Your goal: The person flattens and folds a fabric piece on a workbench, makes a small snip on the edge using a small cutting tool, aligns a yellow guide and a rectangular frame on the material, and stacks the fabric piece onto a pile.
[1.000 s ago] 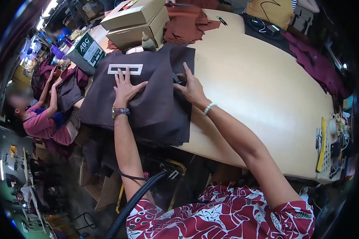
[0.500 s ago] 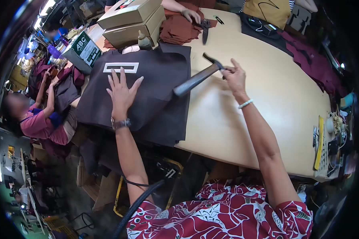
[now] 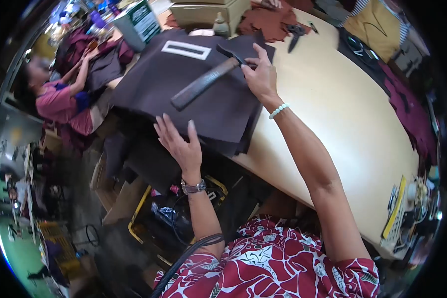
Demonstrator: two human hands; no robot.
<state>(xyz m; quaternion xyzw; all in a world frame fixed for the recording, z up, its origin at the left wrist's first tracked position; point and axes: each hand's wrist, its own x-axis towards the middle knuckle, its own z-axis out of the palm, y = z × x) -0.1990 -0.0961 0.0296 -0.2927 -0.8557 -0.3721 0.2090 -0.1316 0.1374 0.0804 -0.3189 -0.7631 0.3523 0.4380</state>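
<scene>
My right hand (image 3: 262, 77) grips a hammer (image 3: 206, 82) close to its metal head, the index finger raised. The worn handle points down-left over a stack of dark brown fabric pieces (image 3: 146, 92). On the top piece lies a white rectangular frame (image 3: 185, 54) with a dark slot in its middle, just left of the hammer head. My left hand (image 3: 183, 149) is open with fingers spread, at the near edge of the dark fabric. I cannot tell whether its fingertips touch the cloth.
Scissors (image 3: 295, 37) lie by rust-coloured pieces (image 3: 268, 22) at the back of the table (image 3: 342, 119). A small bottle (image 3: 220, 25) stands before cardboard boxes (image 3: 211, 12). A co-worker in pink (image 3: 59, 102) handles dark cloth at left. A yellow-rimmed crate (image 3: 136, 213) sits below.
My right hand has carried the hammer left, from over the bare tabletop to over the dark fabric. My left hand has drawn back from beside the white frame towards me. The view has shifted.
</scene>
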